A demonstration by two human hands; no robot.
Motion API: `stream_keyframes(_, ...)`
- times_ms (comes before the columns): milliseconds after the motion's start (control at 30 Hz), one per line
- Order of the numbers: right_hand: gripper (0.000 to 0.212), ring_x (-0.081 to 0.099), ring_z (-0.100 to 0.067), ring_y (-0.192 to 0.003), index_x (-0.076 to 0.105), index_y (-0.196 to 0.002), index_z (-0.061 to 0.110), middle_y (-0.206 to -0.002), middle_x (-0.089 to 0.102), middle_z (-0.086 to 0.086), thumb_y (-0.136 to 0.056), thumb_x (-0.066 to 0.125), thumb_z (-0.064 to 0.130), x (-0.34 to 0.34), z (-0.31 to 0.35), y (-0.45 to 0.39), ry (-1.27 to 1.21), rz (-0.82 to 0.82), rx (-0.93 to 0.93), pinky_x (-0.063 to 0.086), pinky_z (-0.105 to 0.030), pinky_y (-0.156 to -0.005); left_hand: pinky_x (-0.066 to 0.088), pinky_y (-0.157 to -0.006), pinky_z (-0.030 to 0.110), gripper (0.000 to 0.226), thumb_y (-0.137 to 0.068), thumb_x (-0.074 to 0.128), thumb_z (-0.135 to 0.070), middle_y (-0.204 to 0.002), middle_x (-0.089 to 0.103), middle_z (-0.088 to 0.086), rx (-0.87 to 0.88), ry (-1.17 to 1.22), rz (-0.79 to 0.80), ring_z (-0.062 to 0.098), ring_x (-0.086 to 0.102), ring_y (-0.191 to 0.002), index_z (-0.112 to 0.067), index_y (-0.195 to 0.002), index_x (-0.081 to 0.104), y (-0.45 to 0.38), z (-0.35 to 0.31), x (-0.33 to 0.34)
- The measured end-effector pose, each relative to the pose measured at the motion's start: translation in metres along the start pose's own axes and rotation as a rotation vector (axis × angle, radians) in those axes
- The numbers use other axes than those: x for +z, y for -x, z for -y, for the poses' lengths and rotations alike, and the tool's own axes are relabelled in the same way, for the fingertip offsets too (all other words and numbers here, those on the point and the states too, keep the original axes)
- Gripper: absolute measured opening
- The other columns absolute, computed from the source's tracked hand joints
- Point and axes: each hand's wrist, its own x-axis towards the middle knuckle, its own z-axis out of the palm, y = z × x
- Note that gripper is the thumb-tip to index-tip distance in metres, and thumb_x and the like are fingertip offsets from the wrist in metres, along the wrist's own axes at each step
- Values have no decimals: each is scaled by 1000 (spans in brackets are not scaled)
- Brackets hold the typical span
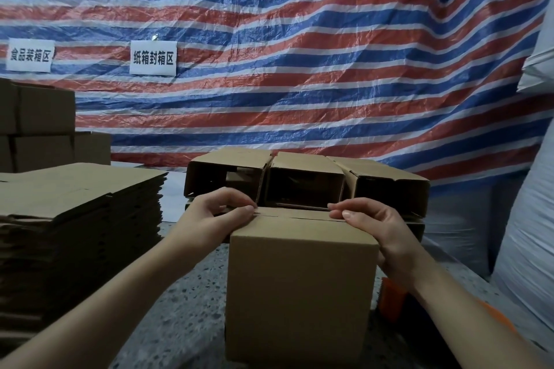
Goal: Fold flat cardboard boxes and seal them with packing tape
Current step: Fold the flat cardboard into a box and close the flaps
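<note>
A brown cardboard box stands upright on the speckled table in front of me, its top flaps folded down with a seam across the top. My left hand grips the box's upper left corner, fingers curled over the flap edge. On the upper right corner my right hand holds the flap down, thumb on top and fingers curled at the side. An orange tape dispenser lies behind my right forearm, partly hidden.
A tall stack of flat cardboard blanks fills the left side. Three open folded boxes lie on their sides behind the box. More boxes are stacked far left. A striped tarp hangs behind; white sacks stand right.
</note>
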Motion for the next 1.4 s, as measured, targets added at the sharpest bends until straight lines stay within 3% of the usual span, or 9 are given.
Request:
stream_keyframes(100, 31, 69, -26, -104, 76, -103, 11, -107, 76, -7, -78, 67, 26, 0, 0, -2, 42, -19, -8, 57, -36, -89, 52, -82, 32, 12, -83, 69, -34, -93, 68, -4, -9, -148, 10, 15, 66, -92, -24, -84, 77, 1, -12, -4)
stream_keyframes(267, 29, 68, -26, -105, 78, -99, 14, -107, 76, -6, -77, 67, 28, 1, 2, -2, 57, -16, -13, 54, -42, -94, 41, -74, 11, 12, -90, 54, -47, -92, 63, -25, 150, -632, 27, -13, 54, -91, -42, -91, 65, 9, -53, 7)
stream_keyframes(467, 31, 68, -27, -108, 76, -104, 11, -109, 75, -7, -80, 66, 27, -2, -1, -3, 54, 16, -24, 56, -42, -94, 17, -111, 26, 70, -84, 9, -74, -151, 34, -23, 308, -1024, 228, 1, 30, -138, -44, -144, 31, 28, -58, 69)
stream_keyframes(700, 25, 67, -14, -111, 69, -116, 22, -114, 73, 2, -101, 52, 32, -10, 3, -5, 102, -27, 79, 55, -35, -93, 45, -97, 33, 53, -94, 21, -61, -128, 62, -18, 395, -1129, 128, 8, 59, -118, -38, -124, 57, 30, -44, 72)
stream_keyframes(800, 33, 68, -19, -92, 68, -95, 21, -94, 71, -3, -103, 46, 44, -30, 17, -4, 704, -156, 283, 53, -33, -80, 51, -89, 32, 46, -95, 29, -58, -117, 68, -17, 429, -1141, 100, 7, 65, -107, -36, -117, 63, 30, -41, 72)
stream_keyframes(900, 41, 62, -9, -74, 62, -89, 26, -85, 63, 4, -95, 49, 64, -58, 15, 20, 1437, 47, 553, 47, -25, -59, 50, -91, 35, 49, -94, 28, -57, -118, 68, -14, 441, -1121, 103, 10, 65, -108, -33, -119, 63, 31, -41, 72)
stream_keyframes(967, 56, 61, -7, -72, 61, -88, 27, -83, 63, 7, -88, 42, 79, -72, 6, 43, 1595, 78, 593, 50, -26, -61, 50, -90, 36, 51, -94, 27, -57, -117, 69, -13, 439, -1129, 96, 11, 66, -107, -33, -118, 64, 31, -42, 72)
stream_keyframes(1200, 53, 56, -5, -52, 58, -69, 22, -61, 60, 6, -86, 56, 73, -70, -21, 87, 1478, -34, 633, 33, -22, -47, 45, -96, 36, 56, -94, 19, -61, -128, 63, -14, 441, -1127, 106, 11, 60, -117, -34, -123, 58, 31, -41, 71)
stream_keyframes(1400, 50, 67, -17, -59, 68, -77, 15, -61, 70, -2, -95, 52, 59, -71, 30, 56, 1082, -253, 457, 48, -26, -56, 46, -95, 33, 56, -94, 18, -61, -127, 63, -15, 467, -1124, 92, 10, 60, -116, -35, -123, 58, 29, -38, 71)
